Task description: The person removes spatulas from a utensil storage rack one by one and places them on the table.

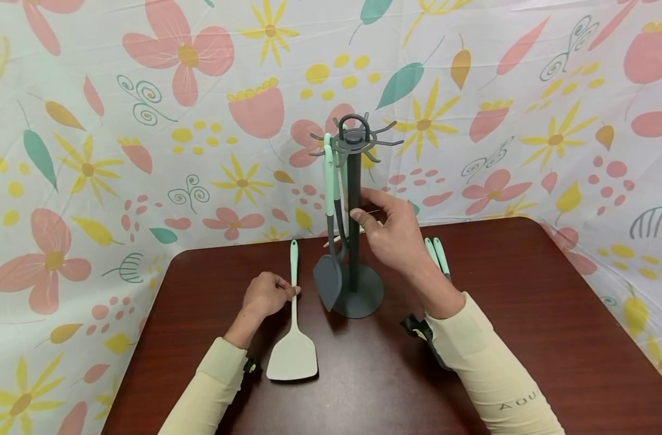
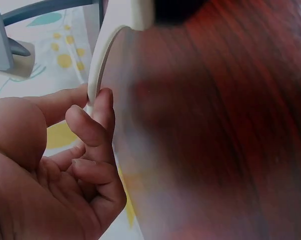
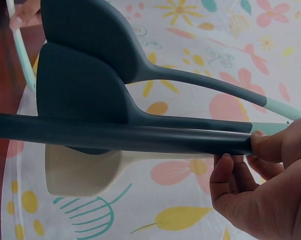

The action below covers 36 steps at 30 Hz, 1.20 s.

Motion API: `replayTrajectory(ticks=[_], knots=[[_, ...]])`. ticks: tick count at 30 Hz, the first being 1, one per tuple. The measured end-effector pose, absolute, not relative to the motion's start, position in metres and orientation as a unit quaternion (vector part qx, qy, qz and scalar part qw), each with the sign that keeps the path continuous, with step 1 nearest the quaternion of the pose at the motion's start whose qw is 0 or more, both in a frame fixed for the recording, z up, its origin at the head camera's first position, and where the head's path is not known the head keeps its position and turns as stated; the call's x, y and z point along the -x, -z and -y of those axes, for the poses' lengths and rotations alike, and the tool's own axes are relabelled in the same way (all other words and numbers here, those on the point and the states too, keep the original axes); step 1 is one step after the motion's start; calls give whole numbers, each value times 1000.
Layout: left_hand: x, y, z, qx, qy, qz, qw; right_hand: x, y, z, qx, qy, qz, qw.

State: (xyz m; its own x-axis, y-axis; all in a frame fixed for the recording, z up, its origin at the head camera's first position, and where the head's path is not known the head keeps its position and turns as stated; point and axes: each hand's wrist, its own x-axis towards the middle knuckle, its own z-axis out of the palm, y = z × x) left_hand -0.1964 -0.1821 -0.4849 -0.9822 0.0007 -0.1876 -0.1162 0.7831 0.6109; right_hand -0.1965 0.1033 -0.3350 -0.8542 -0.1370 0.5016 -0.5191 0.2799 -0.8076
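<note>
My left hand (image 1: 268, 294) pinches the handle of a cream spatula (image 1: 292, 356) with a mint grip. The spatula's broad blade points toward me, close over the table. In the left wrist view its pale shaft (image 2: 99, 62) runs between thumb and fingers. My right hand (image 1: 393, 232) holds the upright pole of a dark grey utensil stand (image 1: 354, 241), thumb on the near side. Dark spatulas (image 1: 328, 284) with mint handles hang from the stand's hooks on the left. The right wrist view shows a cream spatula (image 3: 83, 172) hanging behind the pole.
Two more mint-handled utensils (image 1: 438, 254) lie right of the stand, their lower parts mostly hidden by my right forearm. The brown table (image 1: 526, 314) ends at a flower-patterned cloth (image 1: 499, 145) behind. Several free hooks fan out at the stand's top.
</note>
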Motion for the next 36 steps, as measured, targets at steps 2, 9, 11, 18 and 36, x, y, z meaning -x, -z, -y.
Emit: replayTrajectory(ticks=[2,9,11,18,36], knots=[[198,487,182,31,-324,-941,93,196,335,-103,-210,-562,782,170],[200,492,184,33,-317,-942,101,197,336,-103,-210,-563,781,168],[201,492,185,33,-319,-941,104,197,336,-103,-210,-564,781,168],[202,492,186,23,-315,-943,108,197,335,-103,-209,-564,781,169],[203,491,186,39,-299,-946,120,197,335,-103,-208,-566,780,166]])
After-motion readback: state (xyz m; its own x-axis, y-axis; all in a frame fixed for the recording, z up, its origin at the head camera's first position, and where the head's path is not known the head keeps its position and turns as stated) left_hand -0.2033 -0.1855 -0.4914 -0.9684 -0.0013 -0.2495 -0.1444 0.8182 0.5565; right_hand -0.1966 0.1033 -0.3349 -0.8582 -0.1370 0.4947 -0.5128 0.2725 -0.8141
